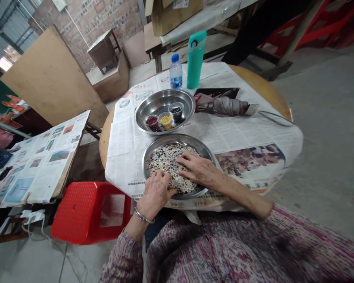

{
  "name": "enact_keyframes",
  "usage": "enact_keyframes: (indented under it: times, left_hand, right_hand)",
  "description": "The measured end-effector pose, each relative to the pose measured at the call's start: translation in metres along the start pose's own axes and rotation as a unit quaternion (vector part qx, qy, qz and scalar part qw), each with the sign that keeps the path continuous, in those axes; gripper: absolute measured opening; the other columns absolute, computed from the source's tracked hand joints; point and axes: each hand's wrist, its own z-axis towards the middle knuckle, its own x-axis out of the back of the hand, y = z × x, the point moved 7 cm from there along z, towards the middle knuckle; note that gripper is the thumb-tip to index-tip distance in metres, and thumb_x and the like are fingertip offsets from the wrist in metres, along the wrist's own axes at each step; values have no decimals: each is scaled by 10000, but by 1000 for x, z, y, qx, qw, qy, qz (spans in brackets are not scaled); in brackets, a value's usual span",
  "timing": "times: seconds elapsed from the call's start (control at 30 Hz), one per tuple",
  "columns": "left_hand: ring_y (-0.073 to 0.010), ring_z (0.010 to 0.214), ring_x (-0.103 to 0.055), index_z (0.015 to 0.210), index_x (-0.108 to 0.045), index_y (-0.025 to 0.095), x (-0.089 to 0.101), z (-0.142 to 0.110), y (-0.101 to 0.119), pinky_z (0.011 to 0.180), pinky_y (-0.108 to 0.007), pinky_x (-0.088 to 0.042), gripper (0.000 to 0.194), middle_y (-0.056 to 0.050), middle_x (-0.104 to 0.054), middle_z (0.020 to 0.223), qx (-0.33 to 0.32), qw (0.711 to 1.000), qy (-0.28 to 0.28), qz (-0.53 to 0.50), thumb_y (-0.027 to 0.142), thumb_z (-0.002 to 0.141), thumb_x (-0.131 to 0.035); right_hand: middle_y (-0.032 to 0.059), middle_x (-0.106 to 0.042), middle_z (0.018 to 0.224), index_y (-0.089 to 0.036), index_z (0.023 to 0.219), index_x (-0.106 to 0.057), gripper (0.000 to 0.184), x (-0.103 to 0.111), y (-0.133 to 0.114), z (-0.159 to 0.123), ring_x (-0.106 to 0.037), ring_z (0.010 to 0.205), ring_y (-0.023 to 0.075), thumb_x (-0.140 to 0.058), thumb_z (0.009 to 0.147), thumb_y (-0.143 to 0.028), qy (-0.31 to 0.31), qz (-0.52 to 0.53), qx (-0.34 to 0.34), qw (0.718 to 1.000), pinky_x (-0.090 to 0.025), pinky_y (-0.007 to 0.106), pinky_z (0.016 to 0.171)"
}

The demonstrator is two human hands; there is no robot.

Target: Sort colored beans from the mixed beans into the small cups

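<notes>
One newspaper-laid table (264,87) before me carries two in number, a far steel basin (147,107) at 10 o'clock with three cups (155,127), and a near steel basin (177,138) at 7 with the mixed grain (164,160). Over that grain the right hand (199,169) lies open at the basin's 3 o'clock; the left hand (155,190) bends in at 8, and I cannot tell whether it pinches anything. One cup each holds red beans (152,120), yellow beans (165,120) and black beans (176,111), yet coloured pieces (174,151) remain in the mixture: partway done, I judge.
</notes>
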Motion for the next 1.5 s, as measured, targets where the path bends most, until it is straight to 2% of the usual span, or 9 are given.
enact_keyframes:
  times: [0.17, 0.33, 0.53, 0.7, 0.97, 1.2, 1.27, 1.37, 1.5]
  left_hand:
    - [-202, 930, -604, 1008, -540, 219, -16, 6, -4, 839, -328, -509, 160, -38, -593, 1015, -2, 999, -22, -28, 127, 889, -595]
    - [-183, 922, -600, 1011, -556, 220, -20, 34, -4, 865, -318, -511, 210, -38, -585, 1003, -14, 997, 15, -74, 56, 889, -506]
    - [-194, 977, -564, 1036, -568, 208, -10, 62, -3, 919, -344, -503, 229, -59, -556, 1029, -21, 990, 85, -106, 54, 895, -474]
    - [-267, 1127, -482, 1152, -573, 208, -5, 71, -5, 998, -430, -456, 278, -106, -539, 1219, 0, 990, 131, -53, 122, 887, -561]
    - [-214, 989, -545, 959, -612, 206, -15, 72, -11, 926, -356, -477, 188, -59, -597, 978, 4, 991, 115, -66, 85, 925, -472]
    - [-207, 1009, -536, 1010, -620, 217, -13, 53, -13, 938, -346, -483, 218, -51, -605, 1017, 17, 996, 87, -24, 79, 927, -473]
    - [-210, 1026, -531, 1022, -616, 219, -11, 48, -8, 946, -352, -489, 115, -46, -594, 1039, 14, 995, 92, -26, 188, 940, -542]
    - [-211, 1073, -522, 1084, -600, 229, -13, 46, 11, 951, -345, -500, 203, -39, -574, 1098, -40, 996, 72, -38, 307, 902, -643]
    - [-208, 1073, -525, 1099, -602, 224, -21, 53, 25, 935, -343, -506, 163, -52, -565, 1135, -81, 996, 32, -13, 257, 942, -575]
  right_hand:
    - [82, -629, 1002, -200, 1049, -647, 272, -6, 4, -1, -598, 988, 211, -464, 885, -82, -32, 49, 9, 998, -510, 346, 870]
    - [75, -653, 1011, -185, 1080, -654, 437, -6, 6, -3, -594, 988, 204, -423, 776, 28, -28, 66, 12, 997, -504, 335, 890]
    - [88, -673, 1026, -203, 1035, -694, 322, 5, 10, -1, -550, 1005, 247, -453, 866, -72, 47, -11, -52, 997, -489, 374, 880]
    - [109, -661, 1055, -179, 1029, -686, 232, 4, 9, 0, -538, 1023, 263, -498, 896, -147, 31, -63, -68, 995, -471, 381, 866]
    - [96, -658, 1039, -189, 1045, -680, 231, 1, 11, -2, -533, 1010, 254, -491, 914, -164, 35, -69, -67, 995, -465, 362, 811]
    - [96, -668, 1045, -177, 1039, -689, 222, 3, 10, -2, -539, 1012, 250, -507, 913, -162, 36, -60, -74, 995, -465, 352, 818]
    - [92, -668, 1042, -169, 1064, -686, 259, 4, 10, -2, -538, 998, 243, -485, 906, -127, 44, -57, -78, 994, -466, 348, 834]
    - [92, -661, 1079, -156, 1113, -674, 338, 7, 11, -3, -531, 997, 234, -452, 876, -62, 60, -46, -80, 994, -465, 339, 877]
    - [96, -652, 1132, -149, 1139, -663, 379, 8, 13, -5, -529, 1011, 233, -430, 861, -42, 83, -41, -79, 993, -464, 335, 912]
